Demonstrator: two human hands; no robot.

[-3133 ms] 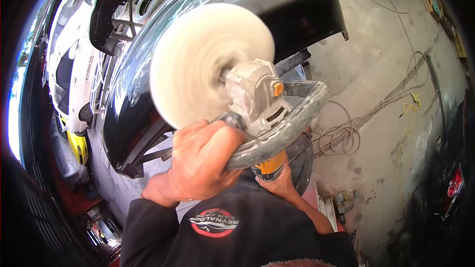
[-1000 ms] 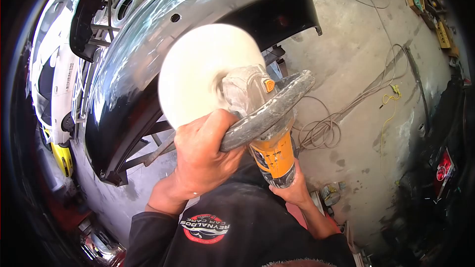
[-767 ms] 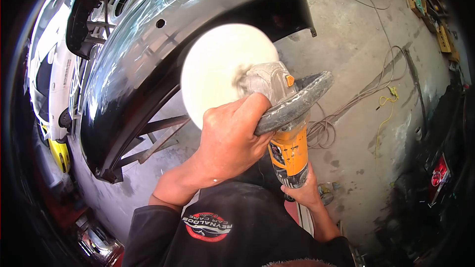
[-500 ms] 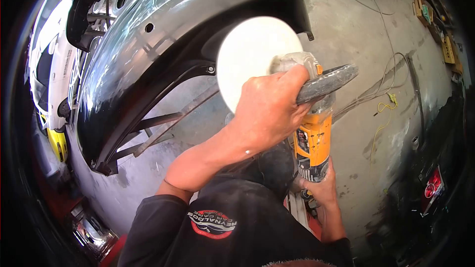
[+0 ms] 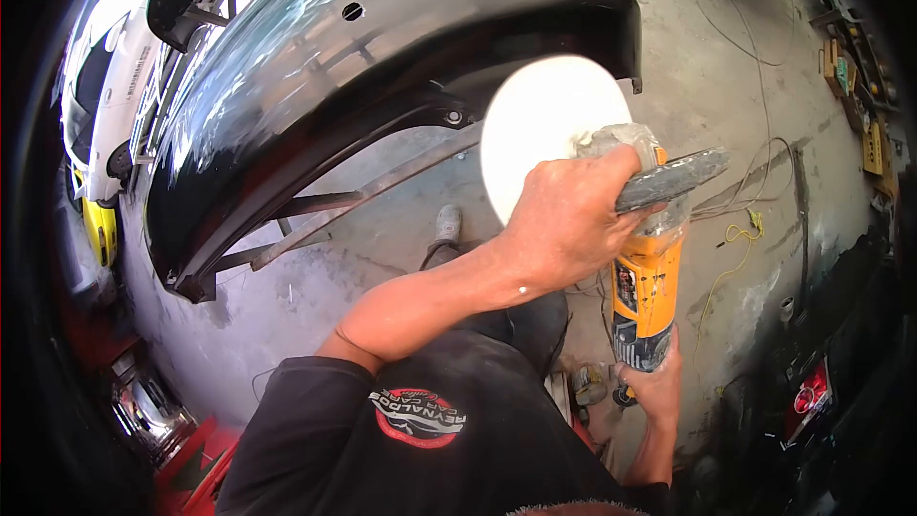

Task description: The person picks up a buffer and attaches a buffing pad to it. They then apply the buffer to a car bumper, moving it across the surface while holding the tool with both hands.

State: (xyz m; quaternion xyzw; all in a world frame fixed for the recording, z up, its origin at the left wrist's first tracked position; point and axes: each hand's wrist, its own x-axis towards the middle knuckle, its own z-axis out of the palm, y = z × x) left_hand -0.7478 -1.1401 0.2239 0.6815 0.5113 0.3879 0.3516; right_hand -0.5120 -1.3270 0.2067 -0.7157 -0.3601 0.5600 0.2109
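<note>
The polisher is in front of the wearer, to the right of the dark bumper, which rests on a metal stand. Its white pad overlaps the bumper's lower edge in view; contact cannot be confirmed, nor can rotation.

In this inspector's judgement, sound handling calls for two-handed control, with the left hand guiding the head and the right hand steadying the rear. Any contact is best made with the pad nearly flat, under light, even pressure and in overlapping passes. Dwelling on a raised edge or at the round hole risks heat or a snag. The loose cables on the floor warrant clearance from the pad and feet.

Left hand: clenched, fingers closed around the near end of the loop handle, no opening noted. Right hand: wrapped around the black rear of the body; its fingers are partly hidden, and the switch position cannot be told.
</note>
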